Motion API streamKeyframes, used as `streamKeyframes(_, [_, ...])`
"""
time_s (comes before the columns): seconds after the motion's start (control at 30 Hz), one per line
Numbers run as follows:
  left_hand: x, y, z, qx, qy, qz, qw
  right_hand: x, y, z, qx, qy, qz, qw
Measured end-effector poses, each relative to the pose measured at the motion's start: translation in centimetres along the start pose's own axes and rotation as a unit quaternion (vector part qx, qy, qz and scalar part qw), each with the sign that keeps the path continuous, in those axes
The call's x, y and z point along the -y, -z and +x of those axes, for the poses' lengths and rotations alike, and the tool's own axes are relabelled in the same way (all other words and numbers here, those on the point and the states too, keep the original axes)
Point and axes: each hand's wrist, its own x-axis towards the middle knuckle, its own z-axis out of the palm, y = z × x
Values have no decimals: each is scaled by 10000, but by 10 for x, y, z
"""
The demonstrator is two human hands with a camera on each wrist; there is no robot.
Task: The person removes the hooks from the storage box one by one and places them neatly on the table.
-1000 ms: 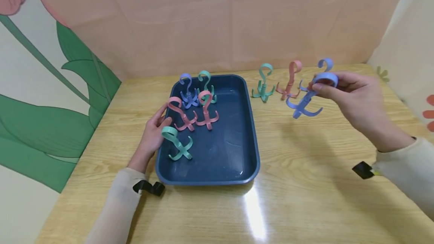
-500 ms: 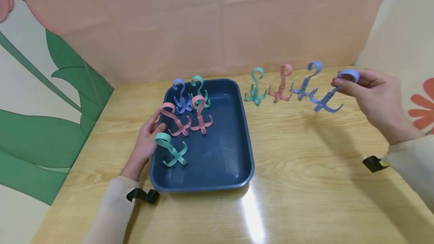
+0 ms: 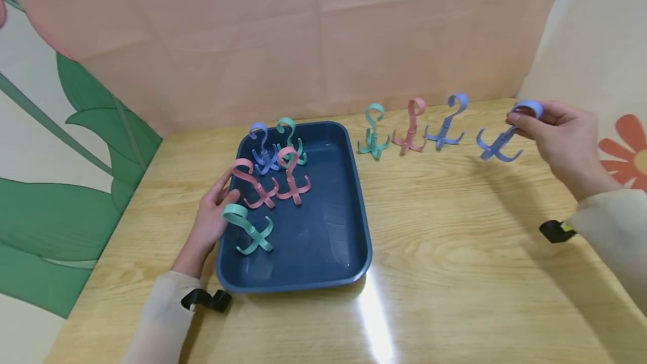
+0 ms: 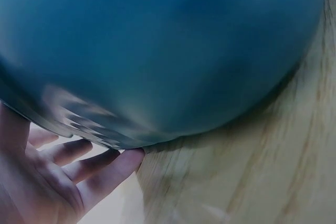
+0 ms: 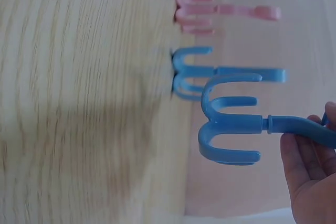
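My right hand [image 3: 566,142] pinches a blue multi-prong hook [image 3: 501,142] by its curved top, with the prongs hanging down over the table. In the right wrist view this held hook [image 5: 236,123] overlaps another blue hook [image 5: 194,72] behind it. My left hand [image 3: 208,218] grips the left rim of a dark blue tray [image 3: 328,240], thumb over the rim and fingers along the outside. Inside the tray, on its left side, stand a blue hook [image 3: 264,153], two green hooks [image 3: 255,235] and two pink hooks [image 3: 294,184]. The left wrist view shows fingers [image 4: 105,179] against the tray wall [image 4: 157,77].
Along the back of the wooden table [image 3: 429,263] stand a green hook [image 3: 374,139], a pink hook [image 3: 411,128] and a blue hook [image 3: 447,128] in a row. A pink cloth wall [image 3: 253,44] rises behind them.
My right hand has moved right with the blue hook, away from the row, so the standing blue hook shows fully. The left hand keeps its grip on the tray. The head view has shifted.
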Motion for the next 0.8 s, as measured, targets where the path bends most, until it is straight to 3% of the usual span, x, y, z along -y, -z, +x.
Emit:
streamKeyframes(0.3, [-2, -1, -1, 32, 30, -39, 10000, -3, 12, 21, -250, -387, 94, 9989])
streamKeyframes(0.8, [0, 0, 0, 14, -82, -21, 10000, -18, 4, 57, -452, -574, 47, 9973])
